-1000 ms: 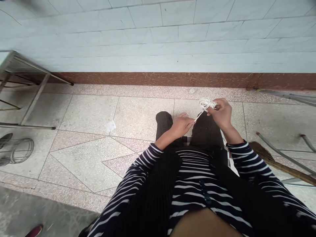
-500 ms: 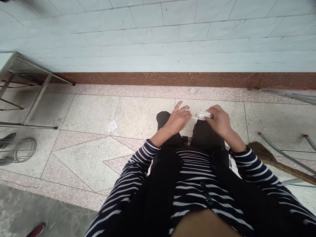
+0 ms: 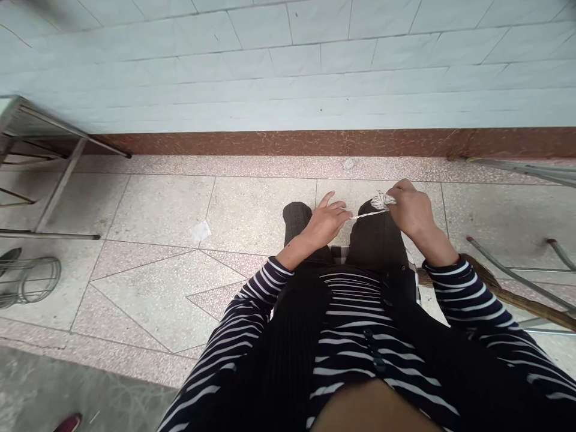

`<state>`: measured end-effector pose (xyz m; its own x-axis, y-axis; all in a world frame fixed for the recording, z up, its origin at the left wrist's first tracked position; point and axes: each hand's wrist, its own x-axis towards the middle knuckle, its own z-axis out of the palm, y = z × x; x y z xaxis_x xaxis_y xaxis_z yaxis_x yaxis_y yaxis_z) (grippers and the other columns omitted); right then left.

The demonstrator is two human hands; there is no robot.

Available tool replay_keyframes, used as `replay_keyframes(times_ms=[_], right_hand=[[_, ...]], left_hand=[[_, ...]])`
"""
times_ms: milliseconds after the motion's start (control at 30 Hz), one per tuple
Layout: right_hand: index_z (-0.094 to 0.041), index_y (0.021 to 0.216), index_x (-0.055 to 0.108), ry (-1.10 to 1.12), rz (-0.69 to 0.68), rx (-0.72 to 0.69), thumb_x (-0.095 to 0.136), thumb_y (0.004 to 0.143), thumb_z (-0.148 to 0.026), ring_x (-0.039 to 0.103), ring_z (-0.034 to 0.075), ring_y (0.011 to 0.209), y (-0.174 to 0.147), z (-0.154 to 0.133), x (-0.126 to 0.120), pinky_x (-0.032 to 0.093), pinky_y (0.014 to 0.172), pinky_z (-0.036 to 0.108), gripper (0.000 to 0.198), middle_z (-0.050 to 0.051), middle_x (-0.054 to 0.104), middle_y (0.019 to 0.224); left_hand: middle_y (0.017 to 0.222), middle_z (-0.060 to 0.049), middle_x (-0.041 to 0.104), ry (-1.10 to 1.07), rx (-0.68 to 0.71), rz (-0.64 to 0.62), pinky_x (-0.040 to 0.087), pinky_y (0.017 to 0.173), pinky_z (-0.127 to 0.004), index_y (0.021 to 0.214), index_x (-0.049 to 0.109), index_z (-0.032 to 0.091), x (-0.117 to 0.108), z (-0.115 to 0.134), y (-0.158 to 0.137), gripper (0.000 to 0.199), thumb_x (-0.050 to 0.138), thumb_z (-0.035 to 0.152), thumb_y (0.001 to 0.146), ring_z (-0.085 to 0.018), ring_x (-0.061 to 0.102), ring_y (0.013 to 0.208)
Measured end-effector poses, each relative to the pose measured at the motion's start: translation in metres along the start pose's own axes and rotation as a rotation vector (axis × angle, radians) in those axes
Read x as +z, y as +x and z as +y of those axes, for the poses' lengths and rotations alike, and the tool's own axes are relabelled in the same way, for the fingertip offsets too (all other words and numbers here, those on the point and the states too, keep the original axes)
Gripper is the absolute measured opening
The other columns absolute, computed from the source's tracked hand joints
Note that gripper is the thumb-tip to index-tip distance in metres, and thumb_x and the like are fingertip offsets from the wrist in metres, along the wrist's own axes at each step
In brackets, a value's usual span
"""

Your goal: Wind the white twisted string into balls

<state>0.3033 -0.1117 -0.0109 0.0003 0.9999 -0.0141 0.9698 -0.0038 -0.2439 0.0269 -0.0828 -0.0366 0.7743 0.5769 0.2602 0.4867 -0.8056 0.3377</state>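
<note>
A small bundle of white cord is gripped at its right end by my right hand, whose fingers are closed round it. From the bundle a length of the same cord runs left to my left hand. There the thumb and a finger pinch its end, while other fingers are partly spread. The stretch between the hands looks straight and twisted. Both hands hang above my knees, and the fingertips of the right hand are partly hidden.
A tiled wall rises ahead. At left stand a metal-legged table and a wire rack. A broom and metal tube legs are at right. White scrap and a small round whitish thing lie on the floor.
My right hand has moved up and to the right with the bundle, away from my left hand. A longer stretch of cord now shows between them. The left hand has barely shifted.
</note>
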Motion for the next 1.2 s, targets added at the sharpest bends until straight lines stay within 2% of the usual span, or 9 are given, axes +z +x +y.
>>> replay_keyframes(times_ms=[233, 300, 367, 567, 733, 800, 933, 1067, 1200], right_hand=[[-0.020, 0.081, 0.079, 0.674, -0.505, -0.301, 0.071, 0.077, -0.011, 0.066, 0.016, 0.075, -0.028, -0.046, -0.007, 0.052, 0.065, 0.027, 0.013, 0.004, 0.074, 0.098], [-0.021, 0.085, 0.080, 1.002, -0.444, -0.219, 0.082, 0.080, -0.029, 0.068, 0.017, 0.073, -0.037, -0.052, -0.014, 0.057, 0.058, 0.028, 0.010, 0.005, 0.075, 0.103], [-0.020, 0.090, 0.080, 1.182, -0.228, -0.045, 0.094, 0.073, -0.045, 0.068, 0.017, 0.066, -0.037, -0.046, -0.022, 0.057, 0.053, 0.029, 0.033, 0.006, 0.076, 0.098], [-0.019, 0.099, 0.072, 0.822, 0.260, 0.272, 0.088, 0.074, -0.030, 0.067, 0.019, 0.060, 0.000, -0.008, -0.014, 0.053, 0.057, 0.031, 0.031, 0.003, 0.070, 0.080], [-0.018, 0.090, 0.070, 0.469, 0.084, -0.036, 0.069, 0.076, -0.012, 0.073, 0.028, 0.090, -0.006, -0.029, 0.024, 0.059, 0.083, 0.040, 0.015, 0.012, 0.076, 0.100], [-0.019, 0.091, 0.073, 0.626, -0.078, -0.132, 0.068, 0.076, -0.014, 0.071, 0.024, 0.082, -0.023, -0.041, 0.032, 0.058, 0.077, 0.038, 0.016, 0.010, 0.075, 0.096], [-0.021, 0.097, 0.075, 1.175, -0.232, 0.017, 0.086, 0.072, -0.029, 0.065, 0.018, 0.064, -0.045, -0.050, 0.022, 0.055, 0.056, 0.031, 0.029, 0.003, 0.074, 0.085], [-0.023, 0.095, 0.067, 1.432, -0.002, 0.097, 0.099, 0.068, -0.043, 0.063, 0.017, 0.058, -0.026, -0.038, 0.001, 0.051, 0.051, 0.029, 0.046, 0.002, 0.073, 0.079], [-0.024, 0.097, 0.059, 1.099, 0.244, 0.231, 0.086, 0.073, -0.039, 0.055, 0.016, 0.058, 0.010, -0.023, 0.003, 0.043, 0.054, 0.028, 0.039, -0.002, 0.061, 0.070]], left_hand=[[0.107, -0.004, 0.081, -0.127, -0.089, 0.079, 0.032, 0.143, -0.059, 0.116, 0.079, 0.023, 0.001, -0.016, 0.023, 0.030, 0.050, 0.017, 0.113, -0.017, 0.077, 0.112], [0.112, -0.005, 0.083, -0.206, -0.136, 0.059, 0.033, 0.142, -0.057, 0.117, 0.080, 0.022, 0.009, -0.017, 0.024, 0.029, 0.052, 0.018, 0.113, -0.017, 0.078, 0.114], [0.114, -0.006, 0.085, -0.281, -0.207, 0.019, 0.036, 0.140, -0.056, 0.119, 0.080, 0.021, 0.021, -0.015, 0.020, 0.028, 0.053, 0.018, 0.112, -0.019, 0.079, 0.115], [0.102, -0.004, 0.086, -0.297, -0.184, -0.090, 0.046, 0.133, -0.053, 0.116, 0.081, 0.020, 0.038, 0.008, -0.002, 0.024, 0.058, 0.023, 0.113, -0.018, 0.081, 0.099], [0.088, 0.000, 0.076, -0.059, -0.003, -0.025, 0.042, 0.137, -0.054, 0.115, 0.080, 0.022, 0.010, 0.006, 0.005, 0.029, 0.052, 0.019, 0.113, -0.015, 0.075, 0.092], [0.087, 0.001, 0.074, -0.041, 0.022, -0.022, 0.037, 0.140, -0.054, 0.110, 0.080, 0.023, 0.001, -0.003, 0.011, 0.031, 0.050, 0.016, 0.112, -0.015, 0.075, 0.092], [0.102, -0.002, 0.083, -0.215, -0.068, -0.026, 0.040, 0.138, -0.051, 0.112, 0.080, 0.022, 0.007, -0.014, 0.014, 0.028, 0.052, 0.019, 0.113, -0.016, 0.078, 0.101], [0.109, -0.003, 0.086, -0.376, -0.223, -0.111, 0.046, 0.133, -0.047, 0.100, 0.079, 0.019, 0.033, -0.007, 0.012, 0.026, 0.057, 0.021, 0.113, -0.018, 0.080, 0.109], [0.092, -0.001, 0.083, -0.303, -0.172, -0.162, 0.047, 0.132, -0.047, 0.099, 0.078, 0.019, 0.039, 0.005, 0.006, 0.034, 0.052, 0.029, 0.117, -0.017, 0.079, 0.094]])
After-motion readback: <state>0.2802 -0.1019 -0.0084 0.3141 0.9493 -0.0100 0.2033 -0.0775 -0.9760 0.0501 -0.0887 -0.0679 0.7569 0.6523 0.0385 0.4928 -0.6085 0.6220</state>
